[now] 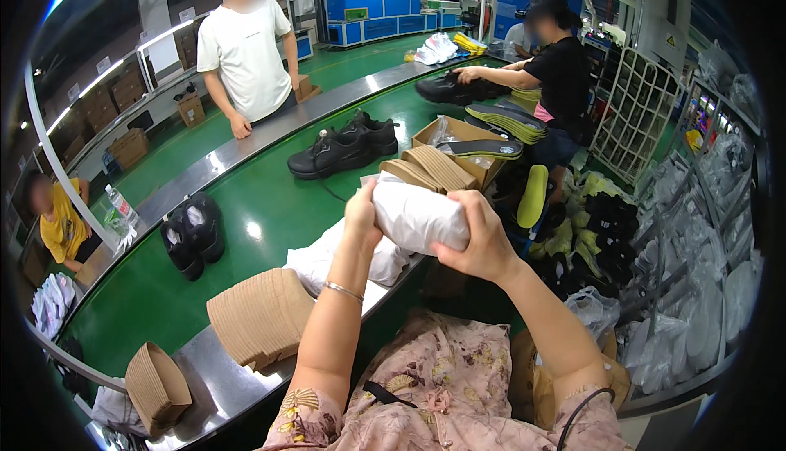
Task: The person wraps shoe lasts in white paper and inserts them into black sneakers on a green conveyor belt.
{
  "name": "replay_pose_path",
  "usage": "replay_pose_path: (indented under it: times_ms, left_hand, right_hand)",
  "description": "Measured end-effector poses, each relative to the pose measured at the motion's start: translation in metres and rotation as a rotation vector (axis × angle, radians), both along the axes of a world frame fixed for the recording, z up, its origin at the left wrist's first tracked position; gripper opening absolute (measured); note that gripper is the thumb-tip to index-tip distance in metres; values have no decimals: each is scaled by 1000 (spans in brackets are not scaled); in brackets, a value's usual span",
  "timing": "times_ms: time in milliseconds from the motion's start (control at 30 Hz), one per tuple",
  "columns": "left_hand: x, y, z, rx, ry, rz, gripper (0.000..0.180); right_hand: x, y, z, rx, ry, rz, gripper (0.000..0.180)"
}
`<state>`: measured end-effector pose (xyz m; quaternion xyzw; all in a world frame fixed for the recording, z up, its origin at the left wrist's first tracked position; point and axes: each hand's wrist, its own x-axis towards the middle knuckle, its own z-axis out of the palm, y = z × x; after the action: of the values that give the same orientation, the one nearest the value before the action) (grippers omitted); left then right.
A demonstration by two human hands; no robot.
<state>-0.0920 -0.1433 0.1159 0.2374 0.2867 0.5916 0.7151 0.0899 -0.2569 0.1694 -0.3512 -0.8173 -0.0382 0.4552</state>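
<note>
A rounded bundle of crumpled white paper is held up between my two hands, above the near edge of the table. My left hand grips its left end, and my right hand is closed round the right end. More loose white paper lies on the table edge behind my left wrist. Just beyond the bundle, a stack of curved brown cardboard pieces leans by an open carton. A larger cardboard stack sits left of my left forearm.
Black shoes stand on the green conveyor belt, another pair farther left. Insoles pile up by a co-worker handling black shoes at far right. Another person stands across the belt. A rack of plastic-wrapped items stands right.
</note>
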Motion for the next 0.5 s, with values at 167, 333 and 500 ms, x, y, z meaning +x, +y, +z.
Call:
replay_pose_path:
  times_ms: [167, 333, 500]
  left_hand:
    - [-27, 36, 16, -141, -131, -191, 27]
    - [-46, 67, -5, -38, 429, 44, 27]
    - [-31, 65, 30, 720, 832, 653, 36]
  right_hand:
    - [-3, 38, -15, -225, 307, 41, 69]
    - [4, 78, -24, -279, 408, 109, 68]
    - [10, 107, -25, -77, 153, 32, 66]
